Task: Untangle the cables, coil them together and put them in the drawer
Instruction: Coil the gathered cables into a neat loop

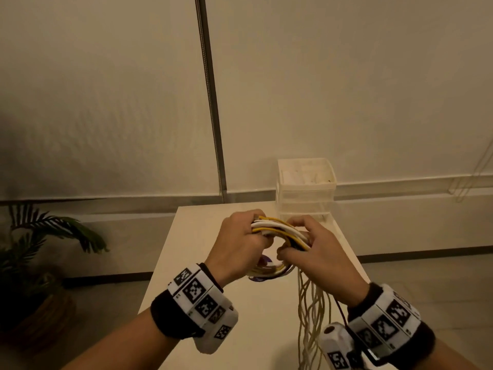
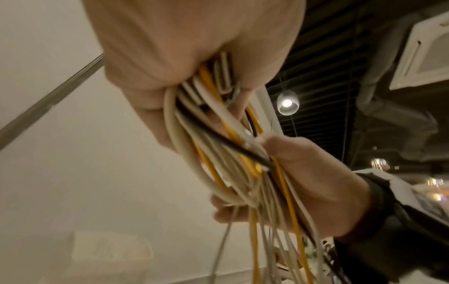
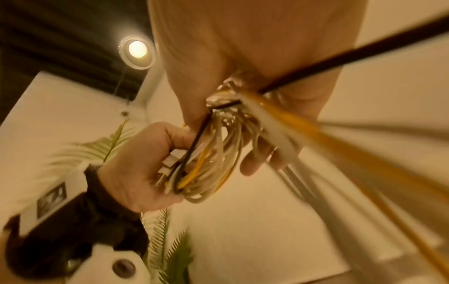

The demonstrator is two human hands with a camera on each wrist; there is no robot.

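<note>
The table (image 1: 202, 311) stands in front of the person, its far edge toward the wall (image 1: 106, 102). A set of drawers (image 1: 306, 188) sits on the table's far right corner, against the wall. A potted plant (image 1: 40, 249) stands on the floor to the left of the table. A pole (image 1: 210, 102) rises behind the table's far edge, left of the drawers.

Above the middle of the table, the left hand (image 1: 240, 244) and the right hand (image 1: 320, 252) meet side by side, with the coil of cables (image 1: 280, 233) held between them. Loose cable ends (image 1: 312, 316) hang from the coil, under the right hand, down to the table's near right edge.
</note>
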